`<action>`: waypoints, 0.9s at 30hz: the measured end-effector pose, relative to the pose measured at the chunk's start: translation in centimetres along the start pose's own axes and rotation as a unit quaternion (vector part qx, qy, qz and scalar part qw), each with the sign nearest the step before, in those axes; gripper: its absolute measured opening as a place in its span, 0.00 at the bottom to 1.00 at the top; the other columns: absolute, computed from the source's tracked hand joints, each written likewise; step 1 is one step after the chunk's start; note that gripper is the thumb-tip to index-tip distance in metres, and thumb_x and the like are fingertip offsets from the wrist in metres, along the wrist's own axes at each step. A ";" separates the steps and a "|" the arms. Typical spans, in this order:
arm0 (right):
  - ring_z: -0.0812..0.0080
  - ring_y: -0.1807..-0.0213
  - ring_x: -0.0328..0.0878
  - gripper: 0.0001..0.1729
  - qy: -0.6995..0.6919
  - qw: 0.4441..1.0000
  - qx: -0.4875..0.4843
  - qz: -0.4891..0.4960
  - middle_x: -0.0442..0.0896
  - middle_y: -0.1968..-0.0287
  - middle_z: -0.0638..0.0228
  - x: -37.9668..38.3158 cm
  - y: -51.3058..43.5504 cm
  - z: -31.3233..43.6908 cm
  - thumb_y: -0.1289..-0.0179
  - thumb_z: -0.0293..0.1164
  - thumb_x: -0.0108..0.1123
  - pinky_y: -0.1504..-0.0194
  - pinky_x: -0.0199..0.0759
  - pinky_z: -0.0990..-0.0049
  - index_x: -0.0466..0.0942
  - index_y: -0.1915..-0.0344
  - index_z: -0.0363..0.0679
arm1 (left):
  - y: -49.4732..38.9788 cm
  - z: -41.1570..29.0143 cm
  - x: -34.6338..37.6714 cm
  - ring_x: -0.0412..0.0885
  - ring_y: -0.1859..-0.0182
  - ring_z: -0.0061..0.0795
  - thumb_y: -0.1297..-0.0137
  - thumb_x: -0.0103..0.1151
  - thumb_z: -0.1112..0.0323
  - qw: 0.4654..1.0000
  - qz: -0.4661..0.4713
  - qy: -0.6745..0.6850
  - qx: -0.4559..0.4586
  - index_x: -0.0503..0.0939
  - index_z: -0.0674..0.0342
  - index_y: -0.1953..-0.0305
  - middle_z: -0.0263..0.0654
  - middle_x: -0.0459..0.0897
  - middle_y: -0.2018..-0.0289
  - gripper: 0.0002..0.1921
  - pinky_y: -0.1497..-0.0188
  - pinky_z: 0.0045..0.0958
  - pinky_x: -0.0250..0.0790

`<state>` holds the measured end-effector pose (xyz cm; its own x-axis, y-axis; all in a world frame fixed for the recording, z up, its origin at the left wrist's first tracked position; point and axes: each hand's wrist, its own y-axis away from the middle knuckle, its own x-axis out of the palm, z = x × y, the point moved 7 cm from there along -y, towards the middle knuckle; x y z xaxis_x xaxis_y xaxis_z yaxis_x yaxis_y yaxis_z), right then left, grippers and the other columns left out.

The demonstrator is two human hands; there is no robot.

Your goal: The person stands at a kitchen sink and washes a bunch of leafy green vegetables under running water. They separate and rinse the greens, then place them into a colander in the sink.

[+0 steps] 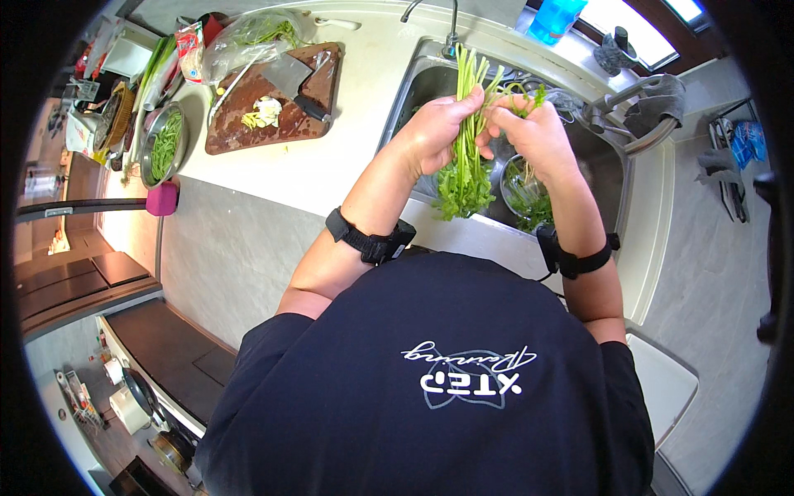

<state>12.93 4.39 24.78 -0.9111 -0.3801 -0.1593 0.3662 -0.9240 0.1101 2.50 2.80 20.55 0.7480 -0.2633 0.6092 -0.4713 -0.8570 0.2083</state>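
Observation:
My left hand (437, 133) is closed around a bunch of long-stemmed leafy greens (466, 180), which look like Chinese celery. The pale stem ends point toward the faucet, and the leaves hang toward me. Close beside it, my right hand (530, 136) pinches a thin sprig (538, 95) with a few small leaves; its fingertips are at the bunch's stems. Both hands are above the stainless steel sink (598, 180). Below my right hand, a bowl (510, 186) with more greens (536, 211) sits in the sink, partly hidden by the hand and forearm.
Left of the sink, a cleaver (290, 77) and chopped white-and-yellow pieces (265, 113) lie on a wooden cutting board (242, 139). A metal bowl of green beans (164, 146) stands beyond. The faucet (454, 37) rises behind the sink; a blue bottle (555, 20) stands on the sill.

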 end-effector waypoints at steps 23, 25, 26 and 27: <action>0.69 0.77 0.75 0.13 0.258 0.903 -0.130 -0.319 0.79 0.76 0.64 -11.2 -0.7 -1.0 0.34 0.36 0.52 0.73 0.69 0.70 0.73 0.57 0.38 | -0.6 0.3 -1.7 0.61 0.79 0.12 0.30 0.49 0.61 0.999 -0.020 0.025 -0.022 0.74 0.67 0.59 0.24 0.67 0.78 0.13 0.77 0.15 0.61; 0.84 0.83 0.59 0.09 -0.018 0.970 -0.075 -0.231 0.66 0.81 0.76 -11.4 -0.9 -3.0 0.35 0.34 0.49 0.81 0.53 0.81 0.72 0.63 0.41 | -1.5 -0.1 -2.2 0.61 0.77 0.14 0.28 0.45 0.59 0.989 0.012 0.150 -0.016 0.69 0.67 0.56 0.27 0.65 0.75 0.14 0.76 0.15 0.62; 0.85 0.83 0.57 0.07 -0.103 0.971 -0.053 -0.209 0.64 0.82 0.77 -11.2 -0.4 -3.7 0.35 0.33 0.48 0.82 0.50 0.82 0.71 0.65 0.42 | -1.9 -0.5 -2.3 0.61 0.77 0.15 0.28 0.44 0.59 0.974 0.045 0.222 -0.012 0.68 0.66 0.57 0.28 0.65 0.75 0.13 0.76 0.16 0.61; 0.86 0.84 0.54 0.06 -0.187 0.967 -0.052 -0.168 0.62 0.82 0.78 -10.7 0.0 -4.1 0.36 0.33 0.47 0.83 0.46 0.83 0.70 0.67 0.43 | -2.4 -0.9 -2.4 0.61 0.76 0.16 0.28 0.44 0.59 0.953 0.076 0.293 -0.006 0.68 0.65 0.58 0.28 0.64 0.75 0.13 0.76 0.16 0.61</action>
<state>23.45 8.30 22.47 -0.9792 -0.0348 0.1998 0.0380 -0.9992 0.0125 1.37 5.89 19.28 0.2826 -0.0889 0.9551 -0.5624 -0.8219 0.0899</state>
